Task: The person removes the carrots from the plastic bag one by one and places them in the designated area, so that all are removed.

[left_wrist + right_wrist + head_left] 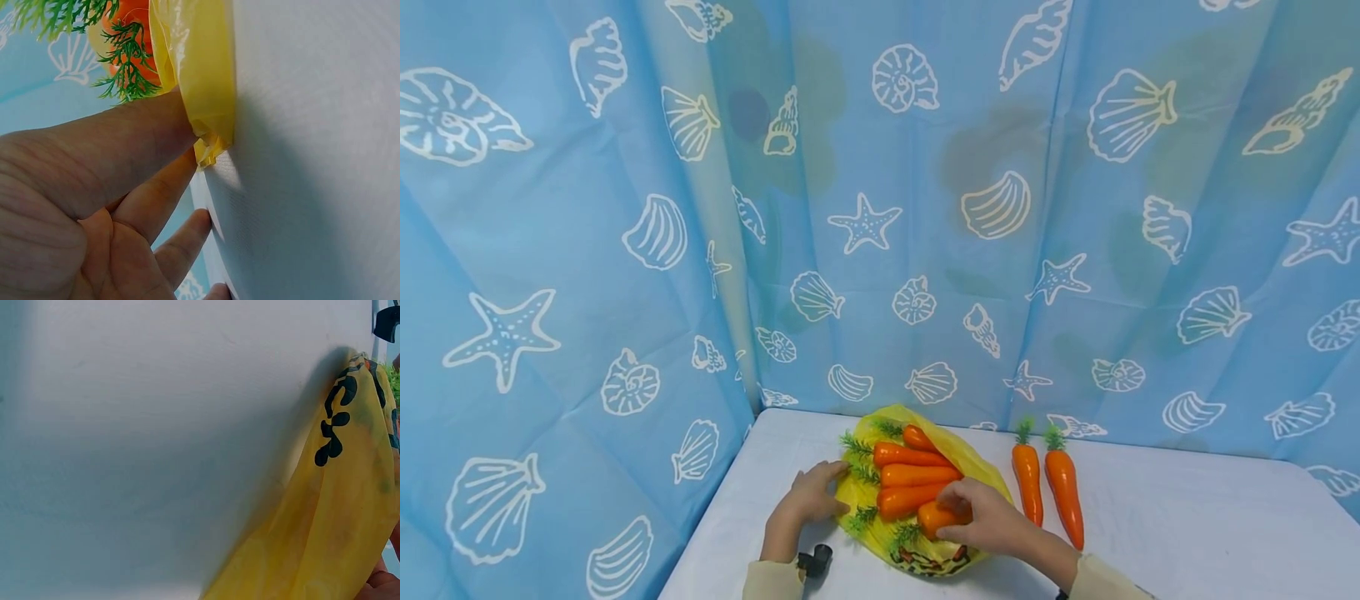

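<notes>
Your right grip (988, 518) is clasped around the nearest glossy orange carrot (931, 518) with a feathery green top (904, 537), among four others on or in a thin, crinkly yellow plastic bag (976, 457). It looks light, stiff and slick, so take it mid-body, sparing the fronds; the bag should fold easily. Your left grip (812, 493) touches the bag's edge; whether it pinches, you can't tell. Your right fingers hide that carrot's far end

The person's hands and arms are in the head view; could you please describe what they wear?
The left hand and right hand are ungloved. The left sleeve and right sleeve are cream; a black device sits beside the former, a dark sliver by the latter.
</notes>
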The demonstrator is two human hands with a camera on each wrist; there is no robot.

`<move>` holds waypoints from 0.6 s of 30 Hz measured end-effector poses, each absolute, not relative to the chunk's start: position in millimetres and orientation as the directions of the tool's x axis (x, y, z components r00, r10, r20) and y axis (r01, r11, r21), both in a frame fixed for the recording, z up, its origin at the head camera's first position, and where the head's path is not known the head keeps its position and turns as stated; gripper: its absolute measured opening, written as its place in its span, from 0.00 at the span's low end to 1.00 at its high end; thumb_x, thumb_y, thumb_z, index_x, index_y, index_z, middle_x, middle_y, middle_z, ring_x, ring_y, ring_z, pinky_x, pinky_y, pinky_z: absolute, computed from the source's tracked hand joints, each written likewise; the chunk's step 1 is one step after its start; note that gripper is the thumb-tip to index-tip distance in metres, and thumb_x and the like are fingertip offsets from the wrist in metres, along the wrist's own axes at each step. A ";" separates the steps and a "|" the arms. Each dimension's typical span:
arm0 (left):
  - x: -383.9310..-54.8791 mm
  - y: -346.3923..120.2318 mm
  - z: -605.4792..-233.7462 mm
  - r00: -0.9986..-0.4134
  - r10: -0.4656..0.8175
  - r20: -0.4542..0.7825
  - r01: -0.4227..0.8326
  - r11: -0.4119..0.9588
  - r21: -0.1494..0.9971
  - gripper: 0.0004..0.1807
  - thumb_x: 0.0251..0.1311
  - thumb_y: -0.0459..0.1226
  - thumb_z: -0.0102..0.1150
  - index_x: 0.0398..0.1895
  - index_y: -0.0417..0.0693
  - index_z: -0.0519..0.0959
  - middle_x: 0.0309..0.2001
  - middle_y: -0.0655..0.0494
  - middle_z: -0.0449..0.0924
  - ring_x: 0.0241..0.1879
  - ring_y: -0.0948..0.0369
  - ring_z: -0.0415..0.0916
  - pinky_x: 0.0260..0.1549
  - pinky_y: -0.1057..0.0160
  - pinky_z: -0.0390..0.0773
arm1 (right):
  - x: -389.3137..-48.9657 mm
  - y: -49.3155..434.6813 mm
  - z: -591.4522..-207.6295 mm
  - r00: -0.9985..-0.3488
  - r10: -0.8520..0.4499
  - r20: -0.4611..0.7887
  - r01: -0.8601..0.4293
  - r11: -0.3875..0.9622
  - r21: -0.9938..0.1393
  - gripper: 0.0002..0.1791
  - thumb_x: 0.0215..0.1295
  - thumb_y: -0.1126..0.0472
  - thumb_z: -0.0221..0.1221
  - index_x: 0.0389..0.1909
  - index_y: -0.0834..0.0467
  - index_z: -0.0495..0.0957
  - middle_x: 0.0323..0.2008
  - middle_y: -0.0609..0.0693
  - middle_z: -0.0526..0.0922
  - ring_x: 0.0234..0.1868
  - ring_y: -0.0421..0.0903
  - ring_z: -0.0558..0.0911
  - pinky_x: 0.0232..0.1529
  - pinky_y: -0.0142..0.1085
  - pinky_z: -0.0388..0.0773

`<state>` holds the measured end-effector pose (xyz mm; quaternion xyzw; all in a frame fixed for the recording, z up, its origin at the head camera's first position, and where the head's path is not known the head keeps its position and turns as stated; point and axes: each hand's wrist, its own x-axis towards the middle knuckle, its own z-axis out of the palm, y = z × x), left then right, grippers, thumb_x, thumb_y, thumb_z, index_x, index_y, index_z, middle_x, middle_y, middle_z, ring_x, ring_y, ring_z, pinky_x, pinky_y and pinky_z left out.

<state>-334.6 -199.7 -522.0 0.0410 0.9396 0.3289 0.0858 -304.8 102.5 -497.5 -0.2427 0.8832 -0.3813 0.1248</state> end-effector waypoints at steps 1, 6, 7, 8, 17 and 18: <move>-334.3 -199.6 -522.2 -0.982 0.134 -0.133 0.022 0.779 0.626 0.35 0.51 0.35 0.72 0.65 0.46 0.74 0.68 0.42 0.71 0.73 0.39 0.57 0.73 0.34 0.44 | -304.4 102.6 -497.7 -0.851 -0.524 -0.042 -0.328 0.592 -0.736 0.17 0.57 0.51 0.71 0.44 0.52 0.81 0.41 0.46 0.80 0.41 0.45 0.76 0.42 0.35 0.80; -333.7 -200.2 -523.2 -0.982 0.143 -0.123 0.036 0.781 0.623 0.34 0.52 0.35 0.72 0.66 0.46 0.74 0.68 0.42 0.70 0.72 0.39 0.58 0.73 0.34 0.44 | -303.0 102.7 -498.1 -0.844 -0.532 -0.072 -0.309 0.591 -0.745 0.16 0.56 0.52 0.71 0.42 0.53 0.80 0.37 0.47 0.78 0.38 0.46 0.74 0.35 0.30 0.76; -334.0 -200.6 -523.8 -0.982 0.148 -0.120 0.042 0.782 0.622 0.34 0.52 0.35 0.72 0.66 0.46 0.74 0.68 0.42 0.70 0.72 0.39 0.58 0.73 0.34 0.44 | -302.9 102.6 -498.0 -0.843 -0.533 -0.069 -0.312 0.590 -0.745 0.16 0.56 0.53 0.71 0.43 0.53 0.80 0.38 0.47 0.78 0.38 0.46 0.74 0.36 0.30 0.76; -334.1 -201.0 -524.2 -0.981 0.153 -0.118 0.047 0.783 0.621 0.34 0.52 0.35 0.72 0.66 0.46 0.74 0.68 0.42 0.71 0.72 0.39 0.58 0.73 0.34 0.44 | -302.9 102.6 -498.0 -0.845 -0.532 -0.061 -0.318 0.590 -0.742 0.17 0.56 0.52 0.71 0.43 0.53 0.80 0.38 0.47 0.78 0.39 0.45 0.74 0.37 0.31 0.77; -335.8 -202.0 -526.5 -0.979 0.171 -0.107 0.070 0.785 0.616 0.34 0.52 0.35 0.72 0.66 0.45 0.73 0.68 0.42 0.71 0.72 0.39 0.58 0.73 0.33 0.44 | -306.7 101.3 -498.0 -0.867 -0.499 -0.011 -0.358 0.637 -0.682 0.20 0.53 0.49 0.73 0.45 0.51 0.81 0.44 0.44 0.80 0.46 0.44 0.77 0.51 0.47 0.81; -336.0 -202.0 -526.7 -0.979 0.175 -0.106 0.074 0.786 0.613 0.34 0.52 0.35 0.72 0.66 0.45 0.73 0.68 0.42 0.71 0.72 0.39 0.58 0.73 0.33 0.44 | -307.0 101.4 -498.8 -0.865 -0.501 -0.009 -0.364 0.640 -0.677 0.20 0.53 0.49 0.73 0.44 0.50 0.81 0.44 0.44 0.80 0.46 0.44 0.76 0.51 0.47 0.81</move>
